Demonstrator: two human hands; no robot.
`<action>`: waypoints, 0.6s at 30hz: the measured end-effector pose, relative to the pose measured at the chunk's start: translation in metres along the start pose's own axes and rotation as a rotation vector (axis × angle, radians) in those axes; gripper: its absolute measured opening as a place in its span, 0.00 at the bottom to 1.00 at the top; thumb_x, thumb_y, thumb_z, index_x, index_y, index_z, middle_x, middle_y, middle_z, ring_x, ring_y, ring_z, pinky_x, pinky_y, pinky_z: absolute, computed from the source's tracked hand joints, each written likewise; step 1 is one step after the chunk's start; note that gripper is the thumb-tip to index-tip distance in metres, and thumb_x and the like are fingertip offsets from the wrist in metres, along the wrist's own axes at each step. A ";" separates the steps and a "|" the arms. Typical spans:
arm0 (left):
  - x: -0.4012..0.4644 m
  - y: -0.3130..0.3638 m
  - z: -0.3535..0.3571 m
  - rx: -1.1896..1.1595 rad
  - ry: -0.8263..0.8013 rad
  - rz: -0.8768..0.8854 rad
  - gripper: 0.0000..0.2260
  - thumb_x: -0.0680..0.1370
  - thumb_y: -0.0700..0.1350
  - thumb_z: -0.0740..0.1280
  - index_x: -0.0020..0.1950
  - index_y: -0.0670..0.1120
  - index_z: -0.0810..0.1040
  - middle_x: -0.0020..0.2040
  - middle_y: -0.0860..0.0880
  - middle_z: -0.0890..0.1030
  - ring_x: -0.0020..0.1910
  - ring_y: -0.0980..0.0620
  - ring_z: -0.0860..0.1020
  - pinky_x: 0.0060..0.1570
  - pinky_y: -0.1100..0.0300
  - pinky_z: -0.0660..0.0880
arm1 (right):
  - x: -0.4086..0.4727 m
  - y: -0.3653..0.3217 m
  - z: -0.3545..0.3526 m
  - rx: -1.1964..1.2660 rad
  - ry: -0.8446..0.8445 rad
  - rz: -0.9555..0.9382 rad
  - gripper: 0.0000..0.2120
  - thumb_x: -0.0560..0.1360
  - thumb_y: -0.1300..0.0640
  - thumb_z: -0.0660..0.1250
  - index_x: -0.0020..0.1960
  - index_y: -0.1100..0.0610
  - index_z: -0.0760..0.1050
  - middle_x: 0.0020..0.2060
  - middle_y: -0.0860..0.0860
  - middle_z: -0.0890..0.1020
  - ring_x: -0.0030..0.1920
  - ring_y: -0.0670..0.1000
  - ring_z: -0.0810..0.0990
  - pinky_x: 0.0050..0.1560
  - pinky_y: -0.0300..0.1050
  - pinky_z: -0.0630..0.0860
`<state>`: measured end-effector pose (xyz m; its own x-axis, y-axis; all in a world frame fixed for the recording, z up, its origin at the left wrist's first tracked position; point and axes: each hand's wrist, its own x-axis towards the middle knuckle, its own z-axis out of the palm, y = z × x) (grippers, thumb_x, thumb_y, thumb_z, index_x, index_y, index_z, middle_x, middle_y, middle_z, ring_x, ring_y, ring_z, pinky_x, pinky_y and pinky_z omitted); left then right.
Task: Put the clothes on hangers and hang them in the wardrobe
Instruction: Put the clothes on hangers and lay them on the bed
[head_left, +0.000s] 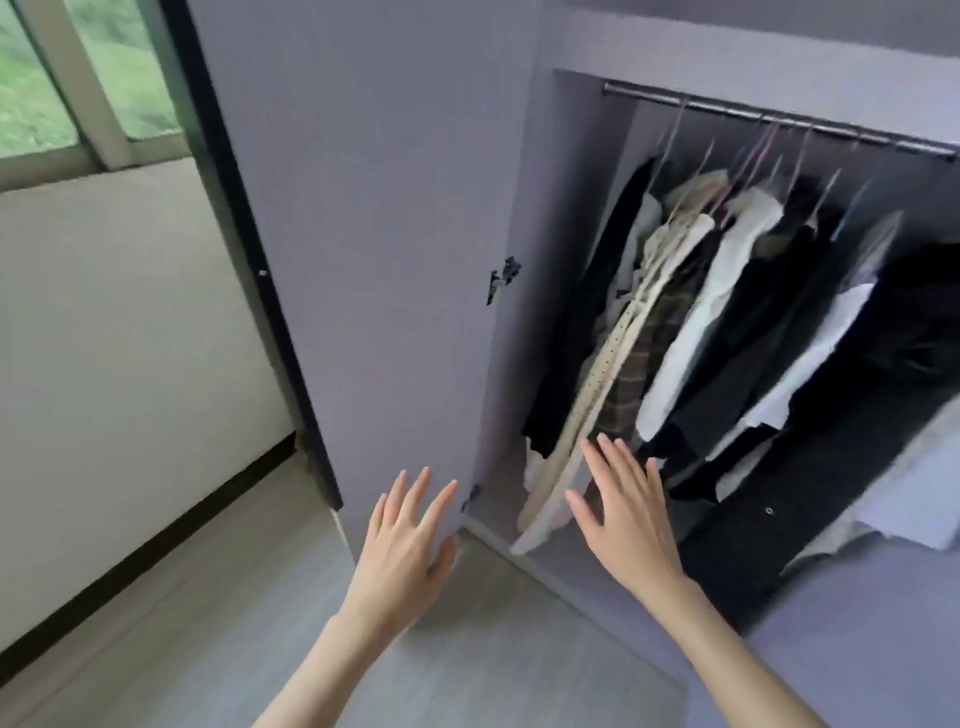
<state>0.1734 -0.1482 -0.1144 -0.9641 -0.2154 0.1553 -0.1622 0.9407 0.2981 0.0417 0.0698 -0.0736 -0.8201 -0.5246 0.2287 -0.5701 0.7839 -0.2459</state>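
We stand before the open wardrobe (550, 156) with both hands raised and empty, fingers straight and spread. Our left hand (410, 540) is in front of the lower edge of the open door (363, 208); whether it touches the panel we cannot tell. Our right hand (623, 514) is held up before the hems of the hanging clothes (691, 312), its fingertips near the cream dotted garment (597, 374) at the left of the row (contact there is not clear either). The clothes already hang from hangers on the rail (779, 117), which runs from upper left down to the right across the opening, so each garment's long axis drops down from it. The row lies ahead and to the right of both hands, and the right hand is plainly the nearer one. No loose garment or free hanger shows here, so we judge that the next piece must be fetched from outside this view, or the row parted to make room.
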 end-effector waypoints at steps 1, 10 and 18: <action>0.013 0.006 0.002 -0.018 -0.028 0.032 0.23 0.76 0.54 0.53 0.71 0.50 0.63 0.68 0.42 0.70 0.67 0.36 0.68 0.59 0.43 0.70 | 0.003 0.010 -0.005 -0.021 0.018 0.035 0.30 0.76 0.40 0.47 0.73 0.53 0.61 0.72 0.53 0.65 0.73 0.52 0.59 0.72 0.57 0.51; 0.131 0.057 0.040 -0.211 -0.133 0.151 0.28 0.75 0.60 0.45 0.75 0.54 0.57 0.75 0.51 0.55 0.74 0.49 0.49 0.70 0.51 0.57 | 0.079 0.091 -0.020 -0.184 0.087 0.113 0.26 0.76 0.45 0.52 0.68 0.56 0.69 0.65 0.56 0.74 0.67 0.56 0.70 0.66 0.59 0.60; 0.290 0.104 0.023 -0.343 0.031 0.073 0.27 0.79 0.62 0.48 0.72 0.49 0.64 0.72 0.48 0.66 0.71 0.49 0.63 0.69 0.54 0.61 | 0.224 0.145 -0.061 -0.220 0.172 -0.057 0.25 0.75 0.47 0.52 0.67 0.56 0.70 0.64 0.56 0.74 0.67 0.57 0.71 0.65 0.61 0.63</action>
<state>-0.1275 -0.1062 -0.0598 -0.9629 -0.1632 0.2150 -0.0075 0.8124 0.5831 -0.2218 0.0859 -0.0002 -0.7559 -0.5202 0.3976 -0.5746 0.8181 -0.0221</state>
